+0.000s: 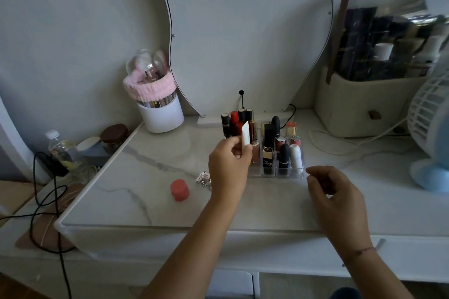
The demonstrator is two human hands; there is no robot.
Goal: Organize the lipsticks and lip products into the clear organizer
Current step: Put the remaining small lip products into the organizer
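The clear organizer (295, 172) stands on the marble tabletop near the mirror, with several upright lipsticks (283, 156) in its compartments. My left hand (228, 165) hovers at the organizer's left front corner, shut on a white lip product tube (246, 136) held upright above that side. My right hand (336, 191) is loosely curled in front of the organizer's right corner, holding nothing. A small pink-red jar (179, 189) and a shiny silver item (203, 178) lie on the tabletop left of my left hand.
A white brush holder (160, 114) with a pink headband stands back left. A mirror (243, 31) leans behind the organizer. A cosmetics case (359, 106) and a white fan (430, 128) sit at right. Cables, a bottle (60, 148) and jars lie off the table's left edge.
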